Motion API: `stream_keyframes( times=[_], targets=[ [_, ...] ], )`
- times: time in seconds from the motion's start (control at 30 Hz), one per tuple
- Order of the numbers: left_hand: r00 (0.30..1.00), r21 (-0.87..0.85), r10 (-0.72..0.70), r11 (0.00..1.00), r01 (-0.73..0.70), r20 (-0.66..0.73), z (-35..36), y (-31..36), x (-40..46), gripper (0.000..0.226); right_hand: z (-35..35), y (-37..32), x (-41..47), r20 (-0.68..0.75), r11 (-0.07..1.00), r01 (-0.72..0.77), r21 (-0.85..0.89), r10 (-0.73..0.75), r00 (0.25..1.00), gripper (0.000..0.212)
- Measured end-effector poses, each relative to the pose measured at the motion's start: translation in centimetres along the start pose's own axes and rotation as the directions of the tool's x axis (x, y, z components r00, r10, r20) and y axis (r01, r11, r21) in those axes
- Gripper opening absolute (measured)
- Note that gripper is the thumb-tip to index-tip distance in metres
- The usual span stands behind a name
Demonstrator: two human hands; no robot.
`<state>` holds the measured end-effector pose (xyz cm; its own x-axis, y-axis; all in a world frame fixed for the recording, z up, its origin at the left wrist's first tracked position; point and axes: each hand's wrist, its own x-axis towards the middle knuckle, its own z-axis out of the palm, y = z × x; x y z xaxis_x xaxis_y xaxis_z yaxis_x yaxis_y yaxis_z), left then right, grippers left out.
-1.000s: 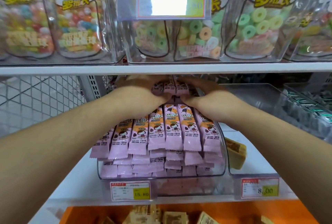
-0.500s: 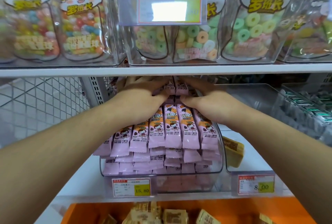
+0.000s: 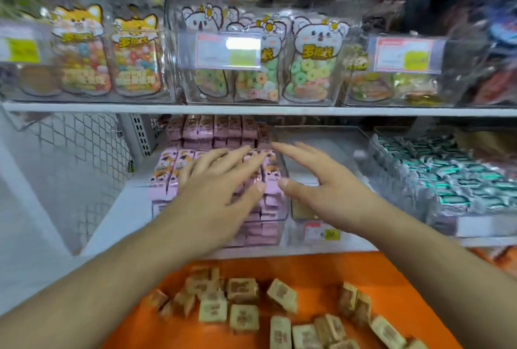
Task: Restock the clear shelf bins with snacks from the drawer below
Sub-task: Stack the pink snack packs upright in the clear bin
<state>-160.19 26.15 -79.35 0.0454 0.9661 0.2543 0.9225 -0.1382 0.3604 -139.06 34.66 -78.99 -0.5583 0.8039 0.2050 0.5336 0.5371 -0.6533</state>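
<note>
Pink snack sticks [image 3: 212, 130] fill a clear shelf bin [image 3: 275, 216] on the middle shelf, stacked in rows. My left hand [image 3: 215, 192] hovers over the front of that stack with fingers spread and straight, holding nothing. My right hand [image 3: 319, 183] is beside it, over the bin to the right, fingers also straight and empty. That right bin [image 3: 321, 136] looks nearly bare, with one tan pack [image 3: 300, 210] at its front. Below, the orange drawer [image 3: 321, 270] holds several tan square snack packs [image 3: 243, 318].
The upper shelf [image 3: 251, 109] carries clear bins of candy bags [image 3: 310, 69] with price tags. A bin of silver and green packets [image 3: 447, 178] stands at the right. White wire mesh [image 3: 70, 153] closes the left side. A price label [image 3: 321, 232] fronts the right bin.
Both hands have drawn back out from the rear of the pink stack and opened. The view has pulled back and down, showing the orange drawer.
</note>
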Motion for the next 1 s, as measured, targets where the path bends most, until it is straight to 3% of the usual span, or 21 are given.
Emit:
stream_keyframes(
  times=[0.13, 0.2, 0.33, 0.43, 0.53, 0.67, 0.9, 1.0],
  targets=[
    [0.993, -0.111, 0.12, 0.986, -0.122, -0.024, 2.9, 4.7, -5.0, 0.063, -1.2, 0.7, -7.3, -0.027, 1.0, 0.02, 0.017, -0.02, 0.999, 0.056],
    [0.991, -0.179, 0.136, 0.975, -0.132, 0.009, 5.8, 6.7, -7.0, 0.063, -1.5, 2.5, -11.3, -0.025, 0.999, -0.039, 0.022, 0.04, 0.999, 0.055],
    [0.956, -0.217, 0.142, 0.972, -0.086, 0.258, 13.9, 9.4, -10.9, 0.067, -1.5, 7.8, -18.6, 0.07, 0.957, -0.286, -0.044, 0.289, 0.955, 0.057],
    [0.891, -0.227, 0.164, 0.971, -0.072, 0.422, 20.2, 10.5, -13.2, 0.075, -1.4, 12.6, -22.0, 0.162, 0.876, -0.47, -0.107, 0.481, 0.862, 0.059],
    [0.849, -0.242, 0.235, 0.961, -0.13, 0.474, 25.9, 11.0, -13.7, 0.055, -1.0, 17.9, -24.4, 0.27, 0.803, -0.546, -0.239, 0.596, 0.757, 0.06],
    [0.766, -0.335, 0.296, 0.936, -0.112, 0.571, 32.3, 11.6, -12.6, 0.054, 0.3, 24.4, -26.2, 0.416, 0.716, -0.614, -0.333, 0.696, 0.586, 0.057],
    [0.62, -0.43, 0.417, 0.892, -0.138, 0.665, 40.7, 13.7, -10.4, 0.046, 0.5, 35.2, -27.7, 0.57, 0.657, -0.411, -0.631, 0.753, 0.328, 0.049],
    [0.54, -0.461, 0.494, 0.863, -0.207, 0.682, 44.0, 14.6, -10.0, 0.048, 0.6, 38.8, -28.7, 0.606, 0.62, -0.381, -0.686, 0.777, 0.173, 0.047]
  ],
)
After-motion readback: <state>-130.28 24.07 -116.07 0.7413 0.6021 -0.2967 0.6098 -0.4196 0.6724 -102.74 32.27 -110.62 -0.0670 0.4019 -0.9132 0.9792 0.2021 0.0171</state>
